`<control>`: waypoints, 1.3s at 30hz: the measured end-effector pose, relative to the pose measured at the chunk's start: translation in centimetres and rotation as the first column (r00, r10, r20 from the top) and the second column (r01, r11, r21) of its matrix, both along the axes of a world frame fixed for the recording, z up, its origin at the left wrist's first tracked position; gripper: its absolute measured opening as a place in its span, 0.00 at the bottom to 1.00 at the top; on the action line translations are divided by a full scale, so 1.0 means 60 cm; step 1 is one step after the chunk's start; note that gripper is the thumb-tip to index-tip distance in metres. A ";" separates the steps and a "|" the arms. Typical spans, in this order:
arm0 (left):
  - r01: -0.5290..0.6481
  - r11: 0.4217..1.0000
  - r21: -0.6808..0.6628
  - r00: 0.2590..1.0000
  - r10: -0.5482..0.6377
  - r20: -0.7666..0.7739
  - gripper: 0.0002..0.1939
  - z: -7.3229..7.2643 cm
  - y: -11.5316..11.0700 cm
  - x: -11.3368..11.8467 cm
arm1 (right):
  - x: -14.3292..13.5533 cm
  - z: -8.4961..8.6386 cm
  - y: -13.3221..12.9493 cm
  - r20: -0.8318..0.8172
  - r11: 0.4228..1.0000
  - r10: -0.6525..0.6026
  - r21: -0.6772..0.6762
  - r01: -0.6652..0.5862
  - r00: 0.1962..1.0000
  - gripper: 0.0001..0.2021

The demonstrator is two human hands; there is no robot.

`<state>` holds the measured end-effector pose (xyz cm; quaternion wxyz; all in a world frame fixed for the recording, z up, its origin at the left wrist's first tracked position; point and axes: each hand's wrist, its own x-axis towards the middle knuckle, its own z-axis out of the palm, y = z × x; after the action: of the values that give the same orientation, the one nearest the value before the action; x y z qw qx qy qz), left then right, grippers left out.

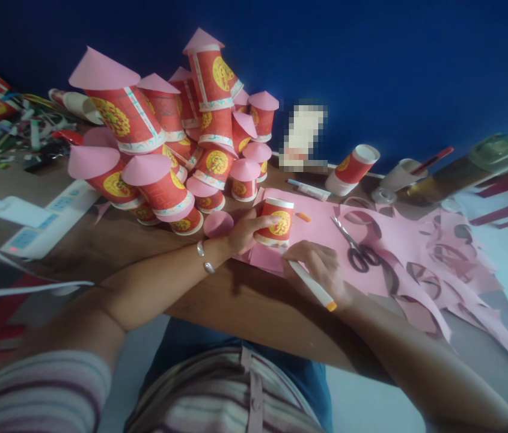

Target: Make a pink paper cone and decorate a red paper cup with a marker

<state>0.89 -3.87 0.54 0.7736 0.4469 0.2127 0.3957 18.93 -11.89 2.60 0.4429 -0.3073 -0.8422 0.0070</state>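
Observation:
My left hand (245, 231) is closed round a red paper cup (276, 221) with a yellow emblem. The cup stands mouth down, or nearly so, over pink paper (321, 231). Just right of it my right hand (319, 267) grips a white marker (312, 285) with an orange end, its tip by the cup's lower edge. An orange cap (303, 217) lies on the paper behind the cup. Scissors (356, 249) with dark handles rest to the right of my right hand, their blades pointing away. A pink paper disc (218, 224) lies near my left wrist.
Stacked red cups with pink cone tops (145, 174) crowd the back left. A white power strip (50, 219) with a cord is at the left. Pink paper scraps (443, 270) spread over the right side. A red cup (353, 170), a tape roll (384, 195) and a bottle (474, 168) stand behind.

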 end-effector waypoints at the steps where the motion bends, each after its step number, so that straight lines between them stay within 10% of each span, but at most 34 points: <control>1: -0.007 1.000 0.001 1.000 0.007 0.004 0.22 0.000 0.000 0.000 | 0.000 0.000 0.000 0.002 1.000 -0.006 -0.001 0.006 1.000 0.07; 39: -0.028 0.999 0.027 1.000 0.029 -0.012 0.23 -0.002 -0.002 0.000 | -0.001 0.005 0.002 0.038 1.000 0.026 0.003 -0.026 0.999 0.07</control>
<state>0.88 -3.96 0.41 0.7606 0.4563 0.2184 0.4068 18.88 -11.79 2.88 0.4272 -0.2953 -0.8545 0.0053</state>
